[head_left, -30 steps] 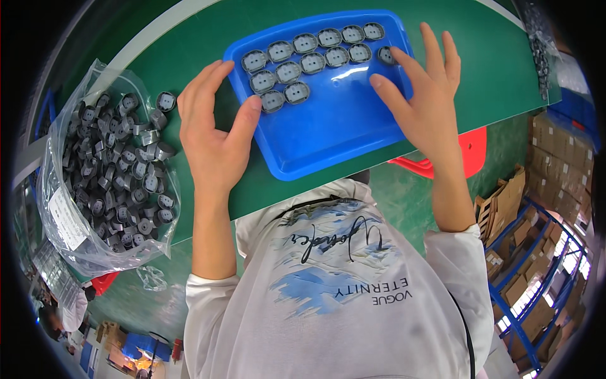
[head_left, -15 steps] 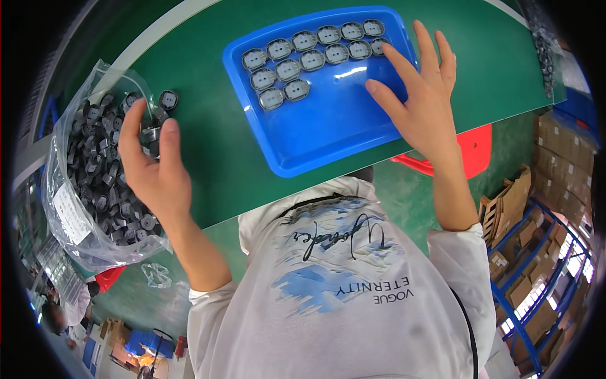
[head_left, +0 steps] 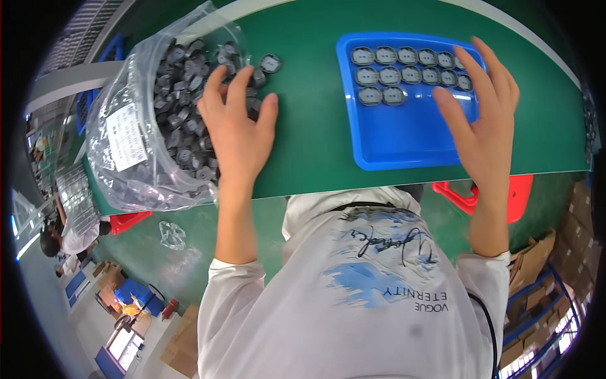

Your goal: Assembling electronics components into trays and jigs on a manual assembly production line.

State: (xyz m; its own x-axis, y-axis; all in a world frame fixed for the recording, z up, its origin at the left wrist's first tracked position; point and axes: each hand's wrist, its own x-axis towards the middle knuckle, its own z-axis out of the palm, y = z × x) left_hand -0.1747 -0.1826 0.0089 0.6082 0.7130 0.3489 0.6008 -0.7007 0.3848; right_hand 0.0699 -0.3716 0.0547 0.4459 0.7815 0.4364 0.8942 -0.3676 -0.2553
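My left hand (head_left: 238, 132) reaches over the mouth of a clear plastic bag (head_left: 101, 161), fingers apart, among a heap of small grey round parts (head_left: 186, 120). No part shows in its grasp, though its fingertips partly cover some. One loose grey part (head_left: 270, 63) lies on the table just beyond that hand. To the right is a shallow blue tray (head_left: 404, 142) with grey parts (head_left: 389, 76) set in rows, pale faces up; the nearest row is short. Above the tray's right side, my right hand (head_left: 483, 120) has its fingers spread, hiding the tray's right edge.
The green table (head_left: 309, 126) has its near edge just in front of my body. A red plastic stool (head_left: 519, 199) stands below it on the right. Blue shelving (head_left: 549, 316) and cartons fill the lower right. Another person (head_left: 69, 240) is far off at the left.
The view has turned, so tray and bag appear farther right. My left hand has shifted among the parts and its fingers have spread. My right hand stays over the tray's right side.
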